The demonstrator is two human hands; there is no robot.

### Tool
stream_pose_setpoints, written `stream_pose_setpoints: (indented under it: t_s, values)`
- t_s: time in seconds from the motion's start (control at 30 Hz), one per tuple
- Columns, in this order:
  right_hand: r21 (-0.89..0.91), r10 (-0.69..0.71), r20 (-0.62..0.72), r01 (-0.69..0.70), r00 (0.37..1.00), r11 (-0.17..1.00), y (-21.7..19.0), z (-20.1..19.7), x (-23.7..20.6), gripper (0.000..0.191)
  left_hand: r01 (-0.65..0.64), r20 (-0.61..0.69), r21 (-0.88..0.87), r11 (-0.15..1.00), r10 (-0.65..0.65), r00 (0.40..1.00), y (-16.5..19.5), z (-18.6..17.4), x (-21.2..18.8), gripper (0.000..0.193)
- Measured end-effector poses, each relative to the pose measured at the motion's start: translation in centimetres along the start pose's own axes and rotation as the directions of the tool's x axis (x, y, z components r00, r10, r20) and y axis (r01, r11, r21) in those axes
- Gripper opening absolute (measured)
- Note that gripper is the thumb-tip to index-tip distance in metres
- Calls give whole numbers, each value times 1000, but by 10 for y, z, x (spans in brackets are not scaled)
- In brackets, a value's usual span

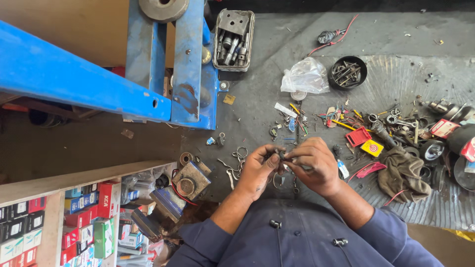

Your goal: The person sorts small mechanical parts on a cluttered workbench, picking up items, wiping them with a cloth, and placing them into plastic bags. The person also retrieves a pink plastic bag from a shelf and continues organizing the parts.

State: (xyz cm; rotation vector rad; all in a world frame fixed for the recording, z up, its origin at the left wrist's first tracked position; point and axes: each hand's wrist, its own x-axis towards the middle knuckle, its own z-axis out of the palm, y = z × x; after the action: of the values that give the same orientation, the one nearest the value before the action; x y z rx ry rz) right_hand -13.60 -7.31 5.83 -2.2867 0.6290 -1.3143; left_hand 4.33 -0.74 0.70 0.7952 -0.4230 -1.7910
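Left hand (256,170) and right hand (313,165) pinched together on a small dark metal part (282,156), possibly a fitting, above the grey mat (396,84); brown rag (402,173) just right.

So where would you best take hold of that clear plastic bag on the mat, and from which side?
Probably at the bunched top of the clear plastic bag, coming straight down from above. It lies slumped on the grey mat with open mat above it, while the round black tray of bits sits close on one side and small parts crowd its lower edge.
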Motion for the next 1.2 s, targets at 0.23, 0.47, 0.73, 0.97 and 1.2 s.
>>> stream_pose_setpoints:
  t_s: [0.23, 0.47, 0.73, 0.97, 1.2]
  values:
    - [561, 675, -30, -546, 738, 622, -3, 21, -33, 29, -131, -264, 501, 856, 296, 918, 7, -1, -2, 43]
    - [718, 901, 155, -673, 406, 180, -12, 17, -47, 25, -231, -42, 666, 709, 345, 938, 30, 26, -25, 17]
    - [759, 866, 169, -623, 471, 191, -33, 3, -41, 31, -317, 28, 756, 572, 456, 890, 40, 45, -40, 14]
    - [821, 840, 403, -549, 363, -156, -31, 1, -45, 25, -68, -163, 312, 948, 124, 979, 18, 32, -35, 16]
    - [709, 857, 268, -692, 440, 133, -32, -1, -43, 35, -98, -138, 402, 911, 166, 976, 21, 33, -37, 16]
